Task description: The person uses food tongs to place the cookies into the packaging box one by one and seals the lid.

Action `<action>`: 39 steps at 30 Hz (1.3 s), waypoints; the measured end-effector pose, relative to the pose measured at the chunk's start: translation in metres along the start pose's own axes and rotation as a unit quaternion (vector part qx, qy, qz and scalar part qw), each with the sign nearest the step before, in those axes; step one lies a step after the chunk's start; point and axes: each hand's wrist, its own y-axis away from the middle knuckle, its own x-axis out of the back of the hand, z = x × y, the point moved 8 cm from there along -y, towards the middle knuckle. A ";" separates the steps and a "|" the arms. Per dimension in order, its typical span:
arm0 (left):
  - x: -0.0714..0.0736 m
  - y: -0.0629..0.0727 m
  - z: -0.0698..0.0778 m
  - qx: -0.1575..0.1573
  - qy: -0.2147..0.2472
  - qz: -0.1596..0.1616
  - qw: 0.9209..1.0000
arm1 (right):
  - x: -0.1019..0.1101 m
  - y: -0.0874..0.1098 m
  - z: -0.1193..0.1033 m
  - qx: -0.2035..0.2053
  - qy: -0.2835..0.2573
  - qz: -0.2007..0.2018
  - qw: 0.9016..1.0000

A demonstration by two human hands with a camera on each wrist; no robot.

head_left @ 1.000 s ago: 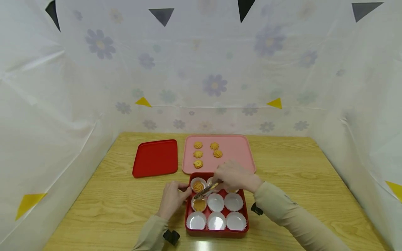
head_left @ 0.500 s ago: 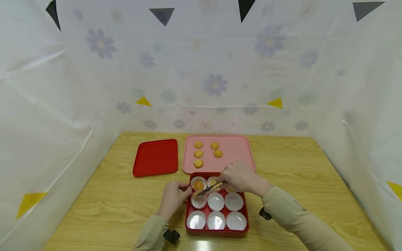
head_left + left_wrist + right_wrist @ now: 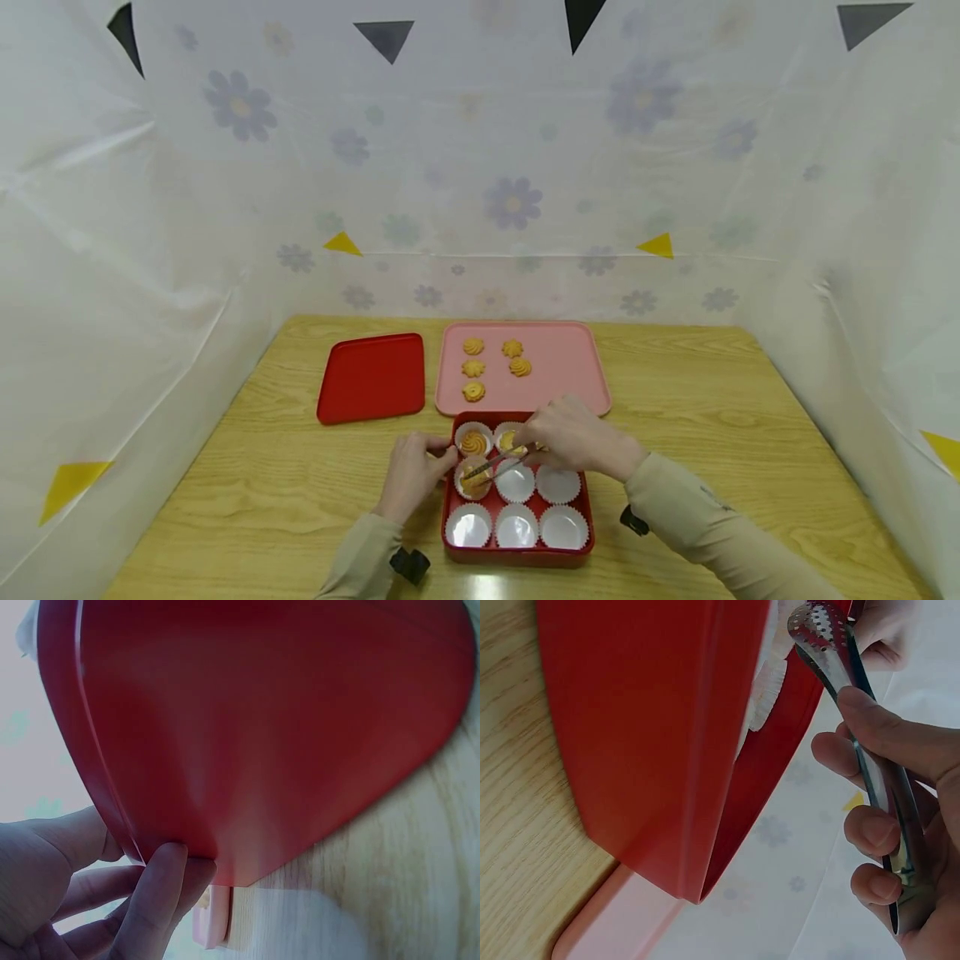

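Note:
A red box (image 3: 517, 558) holds rows of white paper cups. My left hand (image 3: 411, 475) grips the box's rim near its far left corner; the left wrist view shows fingers against the red outer wall. In my right hand (image 3: 573, 437) are metal tongs (image 3: 827, 652) with perforated tips. Their tips are at a golden cookie (image 3: 472, 481) in the left cup of the middle row. One swirled cookie (image 3: 473, 442) sits in the far left cup, and another cookie (image 3: 510, 442) is in the cup beside it. The far right cup is mostly hidden behind my right hand.
Behind the box lies a pink tray (image 3: 562, 358) with several golden cookies (image 3: 473, 368) on its left half. A flat red tray (image 3: 375, 379) lies to its left. White sheeting surrounds the wooden table (image 3: 697, 400) at the back and sides.
The tongs lifted slightly toward the far left cup, then came back down over the middle-left cup, their arms now spread wider. My right hand shifted a little right. My left hand stayed put.

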 end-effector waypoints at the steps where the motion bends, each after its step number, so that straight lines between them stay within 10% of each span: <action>1: 0.000 0.000 0.000 -0.001 -0.001 -0.001 1.000 | 0.000 0.001 0.001 -0.002 -0.009 -0.003 1.000; 15: 0.000 0.000 0.002 -0.003 -0.001 -0.006 1.000 | -0.007 0.019 0.045 -0.089 -0.145 0.029 0.985; 27: 0.000 0.001 0.001 0.001 -0.007 -0.007 1.000 | -0.026 0.047 0.109 -0.308 -0.226 0.091 0.920; 35: 0.000 0.000 0.000 0.004 -0.007 -0.003 1.000 | -0.044 0.050 0.135 -0.414 -0.222 0.010 0.883; 39: 0.000 0.001 0.001 0.002 -0.010 -0.005 1.000 | -0.049 0.042 0.140 -0.417 -0.221 -0.023 0.881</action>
